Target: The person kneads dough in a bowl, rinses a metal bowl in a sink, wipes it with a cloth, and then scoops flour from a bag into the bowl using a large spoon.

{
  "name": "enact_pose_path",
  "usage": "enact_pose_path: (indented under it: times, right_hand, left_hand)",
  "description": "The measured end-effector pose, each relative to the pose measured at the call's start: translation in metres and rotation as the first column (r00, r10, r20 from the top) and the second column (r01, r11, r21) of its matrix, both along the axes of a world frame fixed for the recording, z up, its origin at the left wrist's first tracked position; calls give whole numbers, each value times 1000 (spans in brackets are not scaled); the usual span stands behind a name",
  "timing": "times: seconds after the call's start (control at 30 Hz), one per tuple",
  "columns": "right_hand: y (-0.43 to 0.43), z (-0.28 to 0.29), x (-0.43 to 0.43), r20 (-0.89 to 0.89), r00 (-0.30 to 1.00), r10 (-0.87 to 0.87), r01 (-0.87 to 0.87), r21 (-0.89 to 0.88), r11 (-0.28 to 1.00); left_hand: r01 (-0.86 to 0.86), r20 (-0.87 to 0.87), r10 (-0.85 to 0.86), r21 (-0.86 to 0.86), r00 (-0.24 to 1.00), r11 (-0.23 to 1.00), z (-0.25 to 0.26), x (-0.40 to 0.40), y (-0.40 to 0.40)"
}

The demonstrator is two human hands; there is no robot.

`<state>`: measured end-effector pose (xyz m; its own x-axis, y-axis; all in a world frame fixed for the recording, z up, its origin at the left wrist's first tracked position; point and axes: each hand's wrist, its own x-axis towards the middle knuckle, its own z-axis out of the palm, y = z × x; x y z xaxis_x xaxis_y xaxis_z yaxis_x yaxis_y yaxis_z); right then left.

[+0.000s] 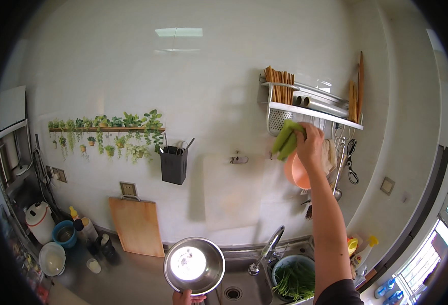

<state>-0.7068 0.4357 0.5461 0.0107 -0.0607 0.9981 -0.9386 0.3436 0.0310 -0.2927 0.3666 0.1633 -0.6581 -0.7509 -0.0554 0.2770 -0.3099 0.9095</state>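
Note:
My left hand [187, 297] grips the rim of a stainless steel bowl [213, 267] at the bottom of the view, its inside facing me with a bright glare in it. My right hand [311, 145] is raised to the wall rack [311, 108] and pinches a folded green cloth [285, 143]. Behind that cloth hangs a salmon-pink plastic basin or scoop [295, 170], partly covered by my hand and forearm. A beige cloth [329, 156] hangs just right of my fingers. Whether the green cloth rests on a hook cannot be seen.
Below is a steel sink [243, 280] with a faucet [273, 244] and a basin of leafy greens [294, 280]. Chopsticks [280, 85] fill a rack holder; scissors [350, 160] hang at right. A cutting board [137, 227] leans on the wall beneath a black utensil holder [174, 166].

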Motion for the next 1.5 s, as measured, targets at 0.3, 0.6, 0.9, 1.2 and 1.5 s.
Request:
enact_pose_path:
  times: [0.3, 0.6, 0.9, 1.2, 1.5]
  right_hand:
    - [19, -45, 107, 108, 968, 226, -230, 26, 973]
    - [-38, -248, 198, 525, 831, 185, -470, 484, 738]
    - [-73, -291, 247, 538, 643, 545, -753, 312, 580]
    - [-53, -306, 234, 57, 801, 596, -440, 731, 522]
    - [-60, -297, 235, 293, 938, 183, -332, 616, 715]
  left_hand:
    - [-89, 1, 89, 42, 996, 995, 45, -14, -12]
    - [-166, -15, 165, -52, 986, 985, 21, -31, -4]
    - [33, 139, -15, -126, 990, 992, 39, -25, 8]
    - [-61, 122, 77, -129, 990, 990, 53, -8, -6]
    - [-134, 24, 143, -219, 989, 967, 56, -8, 1]
